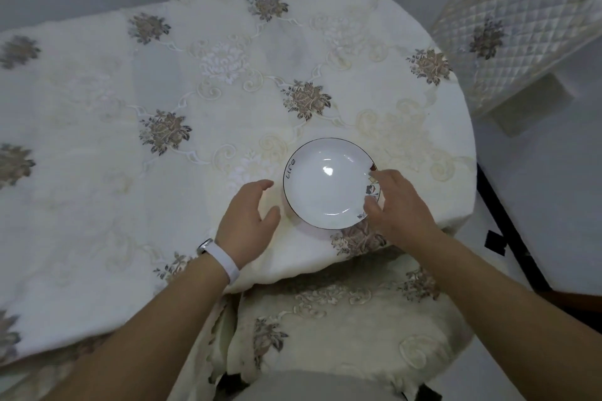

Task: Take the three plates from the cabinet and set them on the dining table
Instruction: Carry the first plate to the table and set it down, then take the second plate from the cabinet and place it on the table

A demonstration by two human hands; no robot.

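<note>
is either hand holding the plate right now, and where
The right hand has fingertips on the plate's right rim; the left hand is open beside it, apart.

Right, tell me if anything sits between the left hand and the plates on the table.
Nothing visible does. The left hand is open beside the stack of plates, with only bare tablecloth in the gap between them. The right hand already touches the top plate's rim on the opposite side.
</note>
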